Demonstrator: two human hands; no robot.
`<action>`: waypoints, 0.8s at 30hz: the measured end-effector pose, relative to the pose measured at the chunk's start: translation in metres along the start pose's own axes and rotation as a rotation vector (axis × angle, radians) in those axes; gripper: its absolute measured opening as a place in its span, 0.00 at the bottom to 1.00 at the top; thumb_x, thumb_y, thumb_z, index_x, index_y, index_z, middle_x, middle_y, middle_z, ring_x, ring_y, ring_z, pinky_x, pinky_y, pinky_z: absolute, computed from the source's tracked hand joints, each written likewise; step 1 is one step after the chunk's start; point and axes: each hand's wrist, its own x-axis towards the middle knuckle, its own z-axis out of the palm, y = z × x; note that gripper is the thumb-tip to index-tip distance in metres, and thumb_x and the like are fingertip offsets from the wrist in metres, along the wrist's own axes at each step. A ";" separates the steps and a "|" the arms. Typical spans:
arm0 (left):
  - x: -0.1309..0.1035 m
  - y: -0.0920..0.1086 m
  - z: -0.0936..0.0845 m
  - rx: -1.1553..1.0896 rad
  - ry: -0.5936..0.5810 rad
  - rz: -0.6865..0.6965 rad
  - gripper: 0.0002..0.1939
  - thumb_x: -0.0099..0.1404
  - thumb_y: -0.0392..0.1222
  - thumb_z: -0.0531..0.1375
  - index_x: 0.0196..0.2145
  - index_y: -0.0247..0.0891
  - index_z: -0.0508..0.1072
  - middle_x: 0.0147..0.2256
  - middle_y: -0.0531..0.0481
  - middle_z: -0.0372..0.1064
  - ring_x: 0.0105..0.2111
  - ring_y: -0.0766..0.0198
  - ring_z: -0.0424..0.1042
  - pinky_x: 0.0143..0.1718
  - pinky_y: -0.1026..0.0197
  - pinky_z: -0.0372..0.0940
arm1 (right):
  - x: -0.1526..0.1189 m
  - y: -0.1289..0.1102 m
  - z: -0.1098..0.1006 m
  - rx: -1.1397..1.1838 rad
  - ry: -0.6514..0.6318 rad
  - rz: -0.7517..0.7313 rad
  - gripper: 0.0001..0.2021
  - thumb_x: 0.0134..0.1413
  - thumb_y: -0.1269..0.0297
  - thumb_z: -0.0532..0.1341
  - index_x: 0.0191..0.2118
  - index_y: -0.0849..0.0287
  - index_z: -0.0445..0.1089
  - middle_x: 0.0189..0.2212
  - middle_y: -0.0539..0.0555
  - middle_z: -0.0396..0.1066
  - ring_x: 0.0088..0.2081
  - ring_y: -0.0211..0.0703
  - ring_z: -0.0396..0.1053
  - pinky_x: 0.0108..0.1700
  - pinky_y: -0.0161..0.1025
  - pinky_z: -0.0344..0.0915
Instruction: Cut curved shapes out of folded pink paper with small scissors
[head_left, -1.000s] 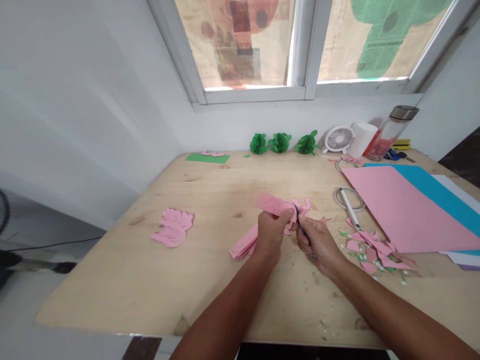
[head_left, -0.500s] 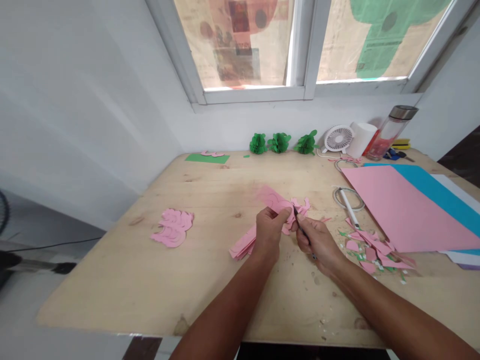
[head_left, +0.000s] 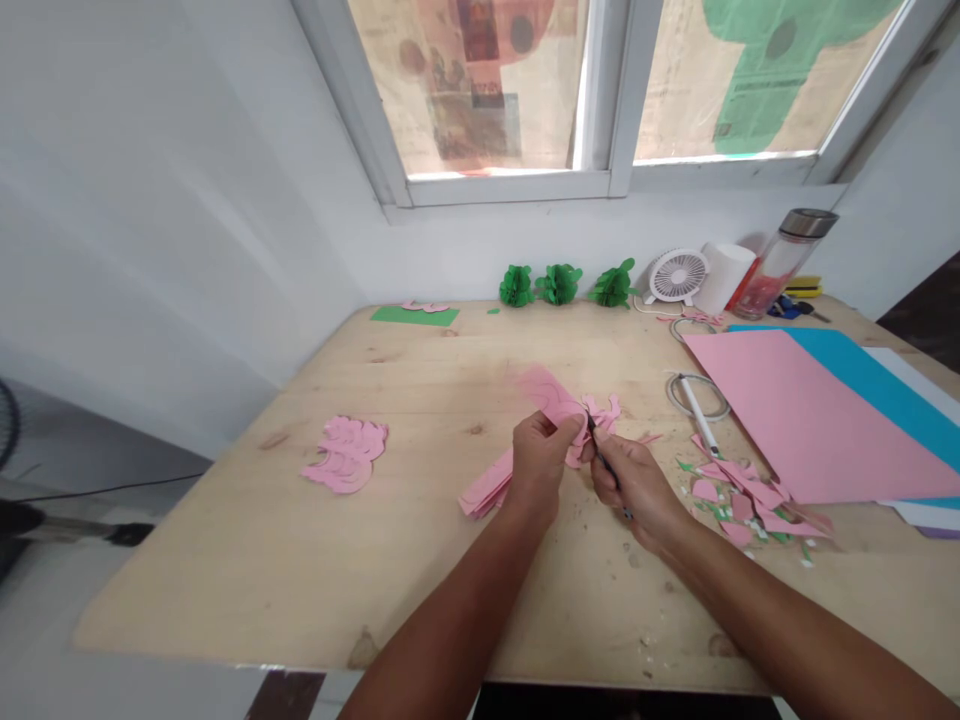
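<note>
Between the thumb and fingers of my left hand is a pink paper piece with a curved pencil line drawn on it. My right hand is closed around a slim dark tool, whose tip meets the right edge of that paper; its exact kind is hard to make out. Under and beside my left hand lies a folded stack of pink paper strips. Curled pink offcuts lie just behind my right fingers. A pile of scalloped pink cutouts rests farther left.
Pink and green scraps and a white pen on a cable coil lie at right, beside pink sheet and blue sheet. Along the wall stand green paper ornaments, a small fan and a bottle.
The far end of the held pink paper has shifted and tilted slightly, still blurred. Both hands keep almost the same place and grip.
</note>
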 end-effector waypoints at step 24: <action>0.001 0.000 -0.003 0.012 -0.090 -0.001 0.10 0.48 0.39 0.61 0.15 0.33 0.65 0.13 0.54 0.60 0.17 0.70 0.58 0.23 0.65 0.53 | 0.000 -0.002 -0.002 -0.002 -0.032 -0.005 0.19 0.49 0.47 0.57 0.24 0.60 0.63 0.12 0.42 0.50 0.14 0.29 0.41 0.16 0.31 0.36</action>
